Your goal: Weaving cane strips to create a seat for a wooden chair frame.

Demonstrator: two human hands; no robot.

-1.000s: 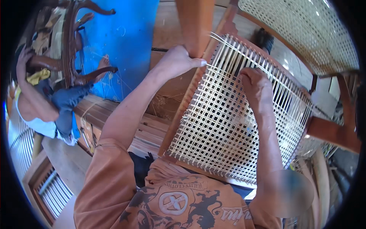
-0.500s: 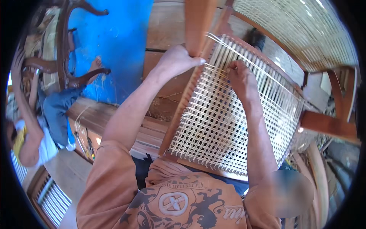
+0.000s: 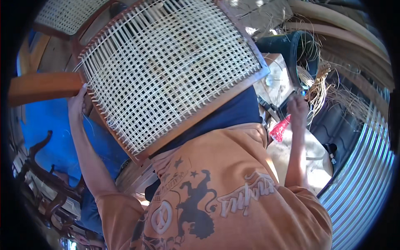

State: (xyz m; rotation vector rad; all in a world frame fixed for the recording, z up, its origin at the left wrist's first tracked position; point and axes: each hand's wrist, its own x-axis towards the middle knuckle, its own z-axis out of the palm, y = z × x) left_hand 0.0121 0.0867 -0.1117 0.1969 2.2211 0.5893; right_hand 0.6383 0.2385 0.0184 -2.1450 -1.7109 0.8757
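Observation:
Across my lap lies a chair frame [image 3: 196,113] of reddish-brown wood, filled with woven pale cane [image 3: 175,71]. Toward its far edge the weave thins to strands running mainly one way. My left hand [image 3: 77,104] grips the frame's left edge beside a wooden leg [image 3: 46,88], thumb on top and fingers curled below. A thin loose strand hangs near that hand. Off to the right, away from the chair, my right hand [image 3: 298,109] has its fingers curled in. Whatever it may hold is hidden. Directly below it is a red patterned cloth or packet [image 3: 280,129].
A dark bucket [image 3: 291,46] stands at the right, with a tangle of cane strands [image 3: 321,89] beside it. Curved wood lengths [image 3: 346,21] lie at upper right, and corrugated metal sheet [image 3: 362,166] below. Carved dark furniture legs [image 3: 41,175] and a blue sheet [image 3: 58,129] are at left.
My right hand has left the cane weave and moved far right, beside the bucket and strands. My left hand stays at the frame's left edge. The view has swung rightward.

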